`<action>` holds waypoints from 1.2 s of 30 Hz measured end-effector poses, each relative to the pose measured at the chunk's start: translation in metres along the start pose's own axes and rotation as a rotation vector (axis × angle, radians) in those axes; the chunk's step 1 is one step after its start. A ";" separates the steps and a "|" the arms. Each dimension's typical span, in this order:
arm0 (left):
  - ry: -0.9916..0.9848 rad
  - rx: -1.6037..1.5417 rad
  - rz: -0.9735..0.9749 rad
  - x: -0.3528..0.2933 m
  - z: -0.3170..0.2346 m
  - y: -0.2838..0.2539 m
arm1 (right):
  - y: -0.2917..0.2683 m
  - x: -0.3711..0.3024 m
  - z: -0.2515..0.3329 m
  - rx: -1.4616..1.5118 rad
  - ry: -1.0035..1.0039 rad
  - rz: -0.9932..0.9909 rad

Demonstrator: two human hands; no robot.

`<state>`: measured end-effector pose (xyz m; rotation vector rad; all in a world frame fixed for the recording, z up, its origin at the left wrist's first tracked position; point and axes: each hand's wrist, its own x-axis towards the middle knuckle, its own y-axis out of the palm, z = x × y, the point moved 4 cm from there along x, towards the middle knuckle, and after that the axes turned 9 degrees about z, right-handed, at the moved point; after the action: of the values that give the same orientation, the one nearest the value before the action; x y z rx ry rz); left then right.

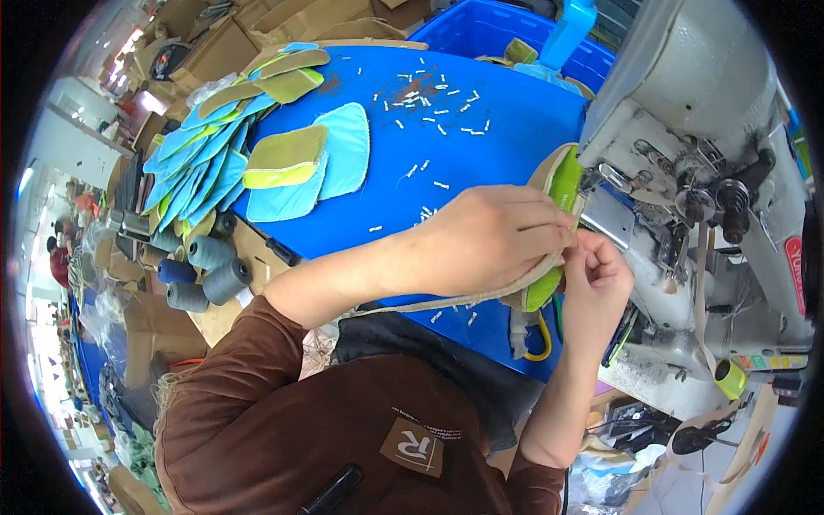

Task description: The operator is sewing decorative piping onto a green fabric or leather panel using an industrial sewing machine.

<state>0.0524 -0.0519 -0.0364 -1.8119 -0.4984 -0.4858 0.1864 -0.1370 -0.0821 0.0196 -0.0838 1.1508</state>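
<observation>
A lime-green and tan fabric piece (564, 182) stands partly upright at the sewing machine (699, 112), near its needle area. My left hand (493, 240) is closed on its near side, thumb and fingers pressed together. My right hand (596, 275) pinches the same piece at its right edge, with the fingertips of both hands almost touching. A narrow tan tape (463, 300) runs from under my left hand back toward my lap. The fingers hide the middle of the piece, and I cannot tell whether the tape is attached to it.
Blue and green fabric pieces (202, 159) lie heaped at the table's left edge, with a few loose ones (348, 150) beside them. White scraps (442, 107) dot the blue table. Thread cones (210, 253) stand left, a blue crate (481, 30) behind. A yellow handle (542, 339) shows below my hands.
</observation>
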 end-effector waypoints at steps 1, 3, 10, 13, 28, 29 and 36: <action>-0.003 0.004 -0.008 -0.001 -0.001 0.002 | 0.000 -0.002 0.000 0.000 -0.003 0.007; 0.006 -0.002 -0.014 0.001 -0.003 0.002 | 0.000 -0.005 -0.001 0.003 -0.003 -0.005; 0.042 0.069 -0.001 0.001 -0.003 0.000 | 0.004 0.003 -0.004 0.048 0.034 -0.063; 0.057 0.069 0.010 0.005 -0.002 -0.001 | 0.003 0.003 0.000 0.038 0.024 -0.075; -0.216 -0.212 0.068 0.007 0.015 -0.001 | 0.004 0.004 0.001 0.005 0.048 -0.005; -0.214 -0.213 0.070 0.007 0.015 0.001 | 0.005 0.004 -0.001 0.007 0.048 -0.007; 0.030 -0.059 -0.016 0.009 0.008 -0.001 | 0.009 0.009 -0.006 0.040 -0.016 -0.063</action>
<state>0.0600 -0.0431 -0.0330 -1.8551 -0.4831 -0.5430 0.1819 -0.1244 -0.0879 0.0659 -0.0738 1.0895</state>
